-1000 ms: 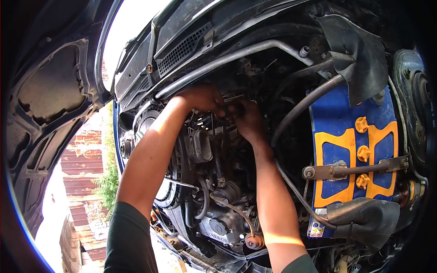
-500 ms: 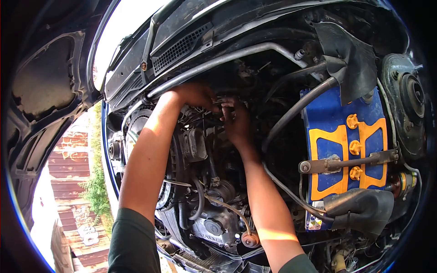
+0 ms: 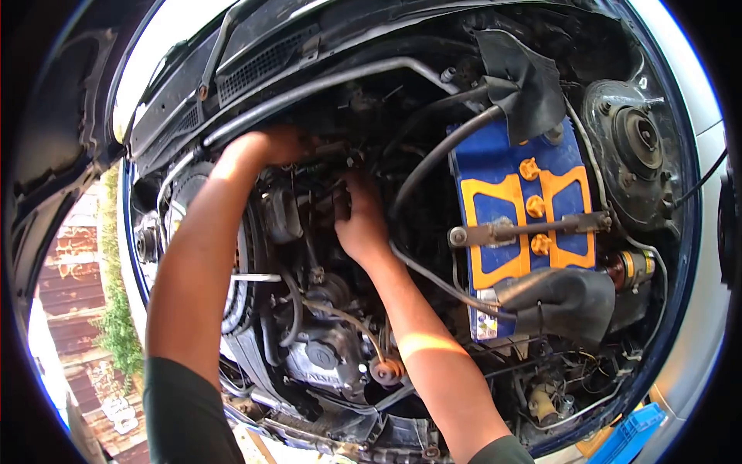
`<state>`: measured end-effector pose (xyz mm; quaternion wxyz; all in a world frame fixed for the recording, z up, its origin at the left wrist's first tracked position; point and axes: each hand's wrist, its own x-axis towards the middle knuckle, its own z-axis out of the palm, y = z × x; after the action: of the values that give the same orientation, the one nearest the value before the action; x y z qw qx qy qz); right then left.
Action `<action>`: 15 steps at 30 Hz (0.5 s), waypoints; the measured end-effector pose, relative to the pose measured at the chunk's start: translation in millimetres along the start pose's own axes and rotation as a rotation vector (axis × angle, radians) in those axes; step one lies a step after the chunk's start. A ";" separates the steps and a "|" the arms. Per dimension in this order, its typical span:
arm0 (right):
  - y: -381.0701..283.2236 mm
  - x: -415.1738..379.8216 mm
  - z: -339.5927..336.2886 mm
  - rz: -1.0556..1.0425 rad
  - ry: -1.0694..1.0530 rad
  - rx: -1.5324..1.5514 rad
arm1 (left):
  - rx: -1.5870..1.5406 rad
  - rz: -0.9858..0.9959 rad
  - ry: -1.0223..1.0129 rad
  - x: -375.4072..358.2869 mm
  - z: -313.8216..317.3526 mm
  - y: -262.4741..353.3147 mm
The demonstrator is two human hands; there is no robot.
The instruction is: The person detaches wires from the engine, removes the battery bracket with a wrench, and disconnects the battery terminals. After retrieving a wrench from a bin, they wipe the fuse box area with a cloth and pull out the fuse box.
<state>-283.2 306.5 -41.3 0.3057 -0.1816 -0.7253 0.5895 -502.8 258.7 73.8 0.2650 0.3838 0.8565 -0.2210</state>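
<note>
Both my hands reach deep into a car's engine bay, among dark parts behind the engine. My left hand (image 3: 284, 145) bends over from the left below a grey metal pipe (image 3: 340, 75). Its fingers are curled in shadow at a small part I cannot make out. My right hand (image 3: 362, 216) comes up from below with its fingers bent toward the same spot, close to the left fingertips. Whatever its fingertips grip is hidden in the dark. Just below the hands are a dark, box-shaped engine part (image 3: 283, 216) and a curved black hose (image 3: 291, 309).
A blue and yellow battery (image 3: 495, 185) sits at the right under a metal clamp bar (image 3: 568, 224). Thick black cables (image 3: 440, 151) run beside it. The raised hood (image 3: 54, 100) stands at the left. A blue plastic object (image 3: 630, 437) lies at the lower right.
My view has shifted right, so the engine bay appears farther left. The right hand sits slightly lower against the engine, its fingers a little farther from the left ones.
</note>
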 end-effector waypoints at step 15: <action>-49.8 -84.7 -74.4 0.385 -0.461 0.109 | -0.617 0.471 0.975 -300.4 54.9 124.8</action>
<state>-166.1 297.0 -3.9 0.0252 -0.1605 -0.6951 0.7003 -220.8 140.4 197.4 -0.0160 0.5251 0.7957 0.3016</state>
